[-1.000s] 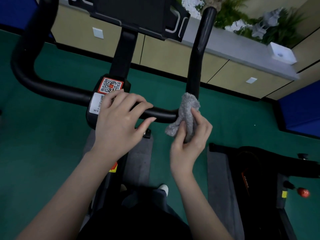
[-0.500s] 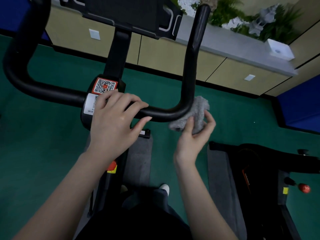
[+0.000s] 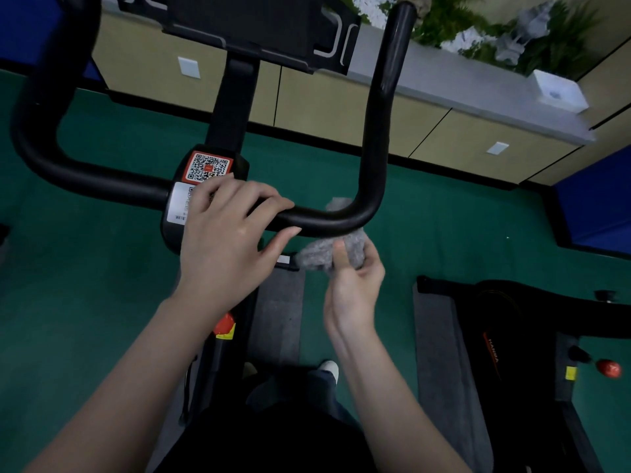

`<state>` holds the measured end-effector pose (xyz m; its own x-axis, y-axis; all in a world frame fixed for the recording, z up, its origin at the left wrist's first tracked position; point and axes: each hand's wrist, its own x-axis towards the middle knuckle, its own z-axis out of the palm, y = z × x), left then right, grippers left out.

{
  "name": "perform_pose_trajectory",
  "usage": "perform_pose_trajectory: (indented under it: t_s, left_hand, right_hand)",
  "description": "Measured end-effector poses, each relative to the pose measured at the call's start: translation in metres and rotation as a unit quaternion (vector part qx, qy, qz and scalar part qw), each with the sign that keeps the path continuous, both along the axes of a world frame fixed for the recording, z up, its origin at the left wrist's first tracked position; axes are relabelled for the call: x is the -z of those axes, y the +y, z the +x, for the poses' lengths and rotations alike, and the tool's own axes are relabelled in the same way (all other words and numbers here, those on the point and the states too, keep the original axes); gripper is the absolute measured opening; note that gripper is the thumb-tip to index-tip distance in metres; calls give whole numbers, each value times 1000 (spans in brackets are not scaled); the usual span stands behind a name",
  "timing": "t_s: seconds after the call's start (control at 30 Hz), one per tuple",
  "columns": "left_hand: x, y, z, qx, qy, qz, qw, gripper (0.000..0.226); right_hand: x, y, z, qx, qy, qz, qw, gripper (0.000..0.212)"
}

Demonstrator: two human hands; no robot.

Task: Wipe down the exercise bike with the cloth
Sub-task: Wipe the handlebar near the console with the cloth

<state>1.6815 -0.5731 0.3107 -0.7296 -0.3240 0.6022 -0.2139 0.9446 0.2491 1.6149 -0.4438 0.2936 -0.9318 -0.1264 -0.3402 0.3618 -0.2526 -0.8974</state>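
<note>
Right hand [image 3: 355, 285] pinches fuzzy grey cloth [image 3: 317, 256] under tubular black handlebar [image 3: 327, 221]; left hand [image 3: 222, 240] seemingly closes its grip round it.

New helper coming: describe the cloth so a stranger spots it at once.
Start at the exercise bike's black handlebar. Follow it to its right bend; just beneath, the right hand pinches the cloth. It is the only grey, fuzzy, crumpled thing there.

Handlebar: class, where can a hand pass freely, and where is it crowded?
Free: left stretch, bend to white label; right upright above the cloth. Crowded: the middle, where left hand grips the handlebar and right hand holds cloth.
</note>
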Motion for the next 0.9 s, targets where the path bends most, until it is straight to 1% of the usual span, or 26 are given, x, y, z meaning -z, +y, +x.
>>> perform_pose_trajectory:
  t_s: [0.1,0.17,0.27,0.33,0.5,0.57,0.7,0.83,0.9]
  left_hand:
    - [-1,0,0,-1,-4,-2,1000,28]
    - [-1,0,0,1,-6,-4,1000,28]
    - [-3,1,0,1,-9,-3,1000,28]
    - [-5,2,1,3,-12,-2,1000,28]
    - [-10,8,-2,-5,-15,-3,1000,35]
    - [-12,12,-7,-7,-16,0,1000,36]
    - [-13,27,-23,20,-19,27,999,35]
    - [-8,37,-34,31,-27,73,996,35]
    - [-5,38,-36,29,-25,91,995,33]
  right_hand:
    - [0,-7,17,-68,-11,-35,997,23]
    - [0,-7,19,-81,-18,-55,995,24]
    - [-4,5,4,-26,-31,-67,997,31]
    - [-3,13,-7,17,-23,-49,998,33]
    - [2,15,0,10,20,11,1000,24]
    - [3,19,0,34,54,38,997,22]
    - [-10,26,-18,89,175,116,974,20]
    - [-24,20,-40,78,287,163,941,25]
    - [-24,21,-41,58,327,190,924,26]
